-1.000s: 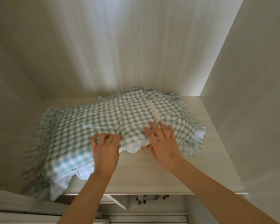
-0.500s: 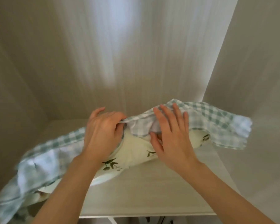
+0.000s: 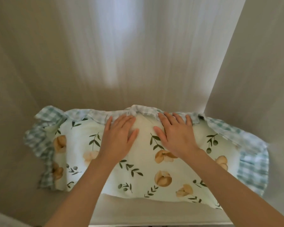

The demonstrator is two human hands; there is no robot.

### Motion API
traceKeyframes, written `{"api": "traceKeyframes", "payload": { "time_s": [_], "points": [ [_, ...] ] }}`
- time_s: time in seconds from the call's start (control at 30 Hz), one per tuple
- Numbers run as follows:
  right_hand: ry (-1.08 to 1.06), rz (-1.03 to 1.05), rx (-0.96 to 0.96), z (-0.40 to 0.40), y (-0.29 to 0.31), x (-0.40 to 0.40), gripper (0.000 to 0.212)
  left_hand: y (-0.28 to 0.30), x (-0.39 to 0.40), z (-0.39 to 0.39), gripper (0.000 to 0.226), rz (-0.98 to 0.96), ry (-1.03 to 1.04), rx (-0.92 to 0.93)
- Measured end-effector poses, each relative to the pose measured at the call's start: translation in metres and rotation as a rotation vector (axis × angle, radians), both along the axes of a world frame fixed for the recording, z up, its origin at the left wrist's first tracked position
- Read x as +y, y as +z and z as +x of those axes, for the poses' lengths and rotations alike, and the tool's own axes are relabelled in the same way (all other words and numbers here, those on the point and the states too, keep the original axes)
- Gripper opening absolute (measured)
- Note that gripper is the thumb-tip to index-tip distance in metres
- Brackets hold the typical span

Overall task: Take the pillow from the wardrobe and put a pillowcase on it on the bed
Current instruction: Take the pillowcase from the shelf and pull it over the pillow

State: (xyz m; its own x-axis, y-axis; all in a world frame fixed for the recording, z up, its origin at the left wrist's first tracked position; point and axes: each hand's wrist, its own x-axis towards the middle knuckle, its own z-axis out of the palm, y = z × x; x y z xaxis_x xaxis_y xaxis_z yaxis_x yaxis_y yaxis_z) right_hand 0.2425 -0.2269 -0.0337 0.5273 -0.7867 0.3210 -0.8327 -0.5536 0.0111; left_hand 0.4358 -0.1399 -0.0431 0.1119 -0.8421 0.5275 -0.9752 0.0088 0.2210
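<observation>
The person is reaching up into the wardrobe with both arms, and the floral pillow (image 3: 147, 164) is lying across the wardrobe shelf (image 3: 138, 210), its near edge hanging slightly past the shelf's front. A green gingham cloth (image 3: 251, 154), frilled at the ends, is bunched behind the pillow and spilling around both of its ends; it looks to be the pillowcase for this job, though that is my guess. The left hand (image 3: 120, 136) is lying flat on the top of the pillow, fingers together and pointing toward the back wall (image 3: 121, 54), while the right hand (image 3: 175, 133) is resting beside it with fingers spread, the tips touching the gingham edge. Neither hand is pinching anything; both are pressing palm-down near the pillow's far edge, likely to hook over that edge and drag the soft bulk forward off the shelf. The bed is not in view.
</observation>
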Motion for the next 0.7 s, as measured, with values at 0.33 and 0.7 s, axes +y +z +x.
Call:
{"api": "traceKeyframes", "payload": {
  "time_s": [0.33, 0.7],
  "points": [
    [-0.042, 0.289, 0.066, -0.006, -0.055, -0.010, 0.060, -0.073, 0.000, 0.010, 0.043, 0.199, -0.022, 0.114],
    [0.035, 0.390, 0.082, -0.022, -0.122, 0.010, 0.052, -0.128, 0.045, -0.007, 0.054, 0.500, 0.072, 0.158]
  ]
}}
